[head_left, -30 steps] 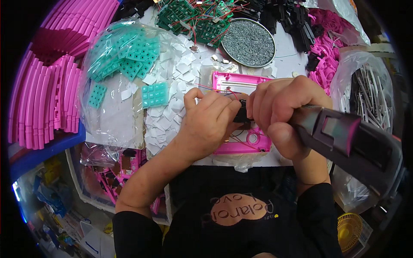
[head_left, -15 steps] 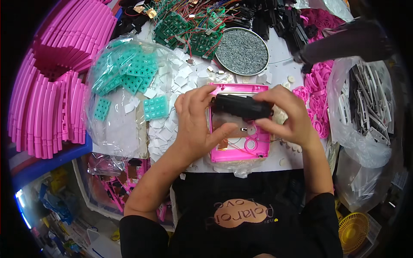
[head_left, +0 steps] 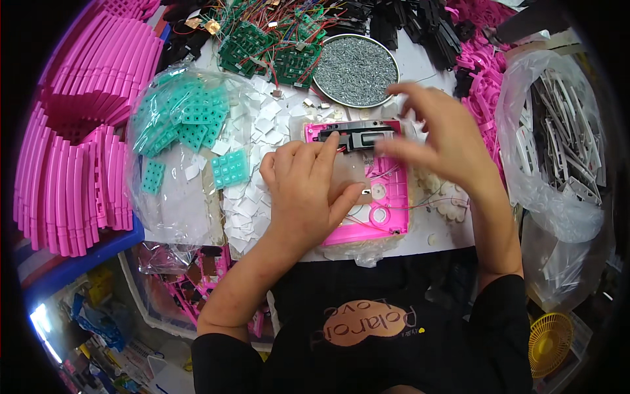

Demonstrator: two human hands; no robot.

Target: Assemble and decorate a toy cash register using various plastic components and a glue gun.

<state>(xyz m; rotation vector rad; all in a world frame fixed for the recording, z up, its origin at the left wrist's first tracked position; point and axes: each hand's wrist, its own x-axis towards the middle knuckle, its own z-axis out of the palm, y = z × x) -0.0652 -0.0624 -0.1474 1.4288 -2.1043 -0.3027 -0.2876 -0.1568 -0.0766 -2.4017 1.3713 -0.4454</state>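
A pink plastic casing [head_left: 396, 197] lies open side up in front of me, with wires and a brown board [head_left: 351, 172] inside. Along its far side sits a black plastic module [head_left: 367, 139]. My left hand [head_left: 302, 187] holds the casing at its left side, index finger on the module's left end and thumb over the board. Lifted above the casing's right edge, my right hand [head_left: 446, 134] has its fingers apart and blurred, with nothing visible between them.
Metal screws fill a round dish [head_left: 357, 71] beyond the casing. Green circuit boards [head_left: 246, 49] with wires lie further left. White squares [head_left: 246, 203] and teal keypads [head_left: 230, 168] are on the left, near stacked pink parts [head_left: 65, 190]. A bag of strips [head_left: 558, 138] stands right.
The black module, tilted in my right hand before, now lies in the casing with another face up. My right hand has let go and risen. My left index finger has come onto the module.
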